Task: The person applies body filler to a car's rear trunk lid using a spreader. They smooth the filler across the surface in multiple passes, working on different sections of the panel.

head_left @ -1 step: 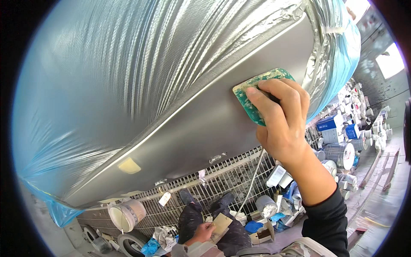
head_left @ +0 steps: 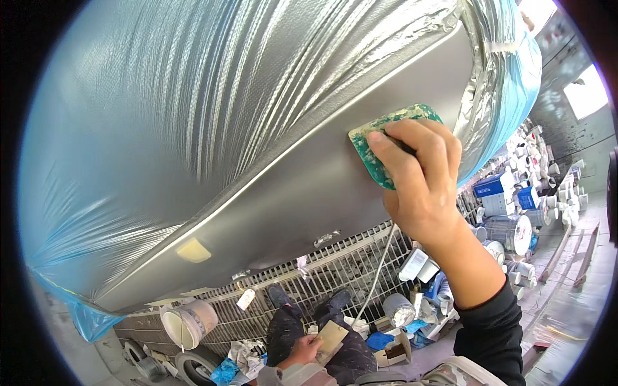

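With my right hand I grip a green sanding pad, its surface blotched with pale, worn patches. The pad lies against the upper right part of a smooth grey body panel, and my fingers cover much of it. Down by my legs, my left hand is closed on a beige sheet of sandpaper, held away from the panel. Silvery plastic masking film covers the area above the panel's edge. A pale yellow patch shows on the panel's lower left.
A slatted metal grating runs below the panel, with my feet near it. A white bucket and a tyre stand lower left. To the right are a paint can, blue and white boxes and several tins. A thin hose crosses the grating.
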Tool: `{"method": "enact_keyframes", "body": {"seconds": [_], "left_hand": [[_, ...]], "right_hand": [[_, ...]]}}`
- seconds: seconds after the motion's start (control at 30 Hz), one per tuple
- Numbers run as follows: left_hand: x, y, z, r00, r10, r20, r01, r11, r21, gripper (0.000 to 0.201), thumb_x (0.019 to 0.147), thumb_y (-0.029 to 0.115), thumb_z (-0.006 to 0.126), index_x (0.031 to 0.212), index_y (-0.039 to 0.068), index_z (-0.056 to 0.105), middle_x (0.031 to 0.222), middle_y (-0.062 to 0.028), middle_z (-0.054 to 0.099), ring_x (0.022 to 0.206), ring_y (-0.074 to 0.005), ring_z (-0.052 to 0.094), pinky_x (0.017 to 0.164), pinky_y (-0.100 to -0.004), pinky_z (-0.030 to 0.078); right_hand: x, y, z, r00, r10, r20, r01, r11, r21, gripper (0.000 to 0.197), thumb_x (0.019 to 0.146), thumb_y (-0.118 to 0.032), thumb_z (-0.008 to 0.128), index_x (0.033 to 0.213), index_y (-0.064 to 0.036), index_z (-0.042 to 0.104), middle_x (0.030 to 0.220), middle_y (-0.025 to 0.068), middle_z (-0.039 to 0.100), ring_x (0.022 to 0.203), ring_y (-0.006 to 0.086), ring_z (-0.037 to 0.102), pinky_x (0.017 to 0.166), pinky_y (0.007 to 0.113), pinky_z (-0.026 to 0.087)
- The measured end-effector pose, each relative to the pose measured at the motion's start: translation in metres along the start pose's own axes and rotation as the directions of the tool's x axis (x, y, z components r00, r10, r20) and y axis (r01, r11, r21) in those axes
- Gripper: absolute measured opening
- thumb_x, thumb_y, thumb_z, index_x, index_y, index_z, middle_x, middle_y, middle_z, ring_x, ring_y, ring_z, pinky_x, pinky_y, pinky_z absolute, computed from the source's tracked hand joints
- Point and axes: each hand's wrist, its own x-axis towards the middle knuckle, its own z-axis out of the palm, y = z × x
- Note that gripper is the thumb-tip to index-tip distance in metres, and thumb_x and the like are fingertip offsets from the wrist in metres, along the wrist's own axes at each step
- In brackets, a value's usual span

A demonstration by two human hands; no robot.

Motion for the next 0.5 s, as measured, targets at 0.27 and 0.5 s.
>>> {"method": "enact_keyframes", "body": {"seconds": [0.27,0.5], "left_hand": [[0.009,-0.012,-0.004,0.998,0.058,0.026,-0.059,0.998,0.029,0.029,0.097,0.024,0.07,0.111,-0.001,0.075,0.093,-0.0029,0.075,0.082,-0.0102,0.064,0.076,-0.0312,0.051],[0.016,-0.013,-0.014,0.991,0.133,-0.002,-0.132,0.99,0.04,0.035,0.096,0.03,0.069,0.116,0.002,0.076,0.089,-0.0114,0.077,0.079,-0.0142,0.07,0.073,-0.0352,0.054]], "right_hand": [[-0.012,-0.008,-0.009,0.989,0.021,0.143,-0.024,1.0,0.016,0.04,0.076,-0.01,0.071,0.116,-0.0043,0.07,0.117,0.0083,0.062,0.108,0.0297,0.059,0.096,0.044,0.049],[-0.004,-0.003,-0.034,0.976,0.032,0.213,-0.043,0.998,0.05,0.044,0.073,-0.006,0.07,0.117,-0.0041,0.07,0.115,0.0103,0.062,0.104,0.0321,0.061,0.094,0.045,0.051]]}}
